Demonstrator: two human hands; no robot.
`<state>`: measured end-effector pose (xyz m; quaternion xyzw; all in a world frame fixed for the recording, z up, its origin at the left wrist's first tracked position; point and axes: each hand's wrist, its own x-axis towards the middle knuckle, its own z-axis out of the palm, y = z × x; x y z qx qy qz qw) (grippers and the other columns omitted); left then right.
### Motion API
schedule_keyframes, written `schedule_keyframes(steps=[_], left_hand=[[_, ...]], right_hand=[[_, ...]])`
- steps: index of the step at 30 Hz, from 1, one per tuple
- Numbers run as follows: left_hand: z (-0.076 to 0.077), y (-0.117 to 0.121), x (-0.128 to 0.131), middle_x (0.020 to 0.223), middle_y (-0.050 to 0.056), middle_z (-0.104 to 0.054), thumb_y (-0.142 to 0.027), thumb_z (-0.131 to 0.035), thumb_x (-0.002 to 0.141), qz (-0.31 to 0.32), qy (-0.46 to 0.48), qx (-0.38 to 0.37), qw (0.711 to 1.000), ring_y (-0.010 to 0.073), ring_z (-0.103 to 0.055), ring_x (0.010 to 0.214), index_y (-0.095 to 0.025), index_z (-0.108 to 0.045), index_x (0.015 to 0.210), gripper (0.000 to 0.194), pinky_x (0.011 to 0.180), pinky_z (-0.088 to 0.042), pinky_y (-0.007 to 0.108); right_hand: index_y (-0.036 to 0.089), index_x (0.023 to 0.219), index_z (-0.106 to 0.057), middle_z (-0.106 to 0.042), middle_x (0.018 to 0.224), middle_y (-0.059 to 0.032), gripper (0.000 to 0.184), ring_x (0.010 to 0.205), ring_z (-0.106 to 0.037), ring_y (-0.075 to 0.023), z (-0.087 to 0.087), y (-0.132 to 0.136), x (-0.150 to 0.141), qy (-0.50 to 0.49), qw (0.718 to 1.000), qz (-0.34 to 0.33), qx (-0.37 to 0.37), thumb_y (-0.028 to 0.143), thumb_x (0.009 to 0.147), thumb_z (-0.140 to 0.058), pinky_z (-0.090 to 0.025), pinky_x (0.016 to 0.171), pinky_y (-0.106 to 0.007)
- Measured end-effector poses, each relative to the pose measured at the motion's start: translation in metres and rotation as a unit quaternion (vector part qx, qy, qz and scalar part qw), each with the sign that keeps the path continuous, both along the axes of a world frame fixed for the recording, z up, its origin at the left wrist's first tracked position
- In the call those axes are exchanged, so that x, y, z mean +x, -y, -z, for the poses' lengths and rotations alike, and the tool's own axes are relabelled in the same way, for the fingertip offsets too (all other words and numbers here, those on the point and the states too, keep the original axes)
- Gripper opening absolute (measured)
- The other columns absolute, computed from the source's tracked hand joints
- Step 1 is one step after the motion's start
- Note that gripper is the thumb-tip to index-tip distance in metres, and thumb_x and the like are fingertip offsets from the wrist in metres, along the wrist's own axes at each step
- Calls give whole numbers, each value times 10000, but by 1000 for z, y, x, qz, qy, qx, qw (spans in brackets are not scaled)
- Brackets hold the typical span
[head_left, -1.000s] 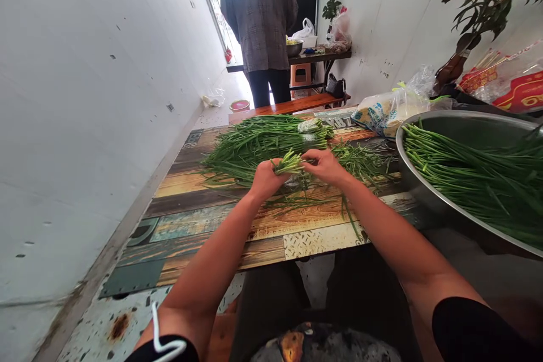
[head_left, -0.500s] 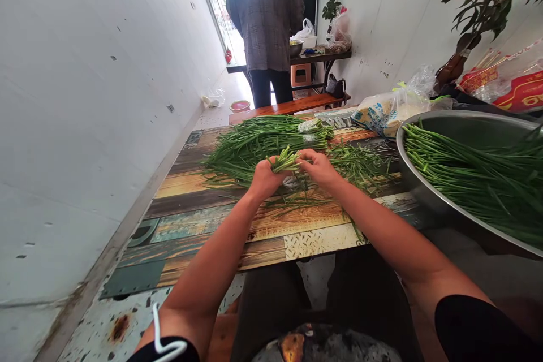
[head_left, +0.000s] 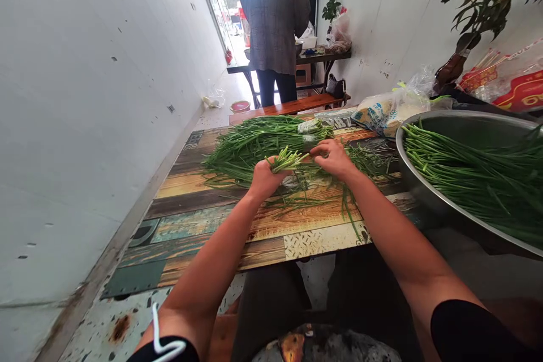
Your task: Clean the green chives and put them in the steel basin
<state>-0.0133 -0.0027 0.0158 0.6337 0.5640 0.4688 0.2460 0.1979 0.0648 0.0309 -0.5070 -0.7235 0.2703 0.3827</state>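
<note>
My left hand [head_left: 267, 177] is closed around a small bunch of garlic chives [head_left: 285, 162], pale cut ends pointing up and to the right. Just right of those ends, my right hand [head_left: 334, 159] is pinched, thumb against fingers; whatever lies between the fingertips is too small to make out. Behind both hands lies a large heap of garlic chives [head_left: 254, 141], its stems bound with whitish wraps [head_left: 309, 125]. Loose trimmed scraps [head_left: 369, 159] are scattered under and beyond my right hand, and a few strands hang below its wrist.
A big metal basin [head_left: 449, 199] full of chives stands at the right. Behind it are a plastic bag [head_left: 388, 113], a potted plant [head_left: 483, 5] and red packaging [head_left: 520, 87]. Past the patterned table [head_left: 190, 226], a person [head_left: 274, 17] stands at another table near a bench [head_left: 288, 108].
My right hand has drawn away to the right from the bunch's cut ends. My left hand holds nearly still. The person at the back has shifted slightly right.
</note>
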Motion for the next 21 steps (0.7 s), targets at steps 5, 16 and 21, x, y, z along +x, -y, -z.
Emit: schedule_keyframes(steps=[5, 16, 21], left_hand=[[1, -1, 0, 688, 11, -688, -405, -769, 686, 1, 6, 19, 1000, 140, -578, 642, -165, -686, 700, 254, 630, -457, 263], [-3, 0, -2, 638, 21, -666, -385, -755, 699, 14, 19, -8, 1000, 145, -566, 592, -162, -708, 683, 228, 606, -454, 288], [-8, 1, -5, 633, 30, -667, -335, -688, 761, 40, 32, -28, 998, 154, -578, 602, -160, -693, 627, 221, 607, -461, 293]], right_hand=[[129, 629, -682, -503, 551, 12, 441, 572, -436, -116, -1, 19, -24, -75, 990, -56, -102, 558, 703, -613, -318, 558, -265], [144, 689, -648, -572, 641, 3, 306, 607, -456, -108, 1, 20, -26, -144, 980, -131, -49, 440, 704, -571, -362, 601, -249], [162, 683, -652, -618, 716, -35, 198, 678, -524, -134, -3, 16, -20, -23, 987, -124, 95, 305, 759, -539, -386, 663, -261]])
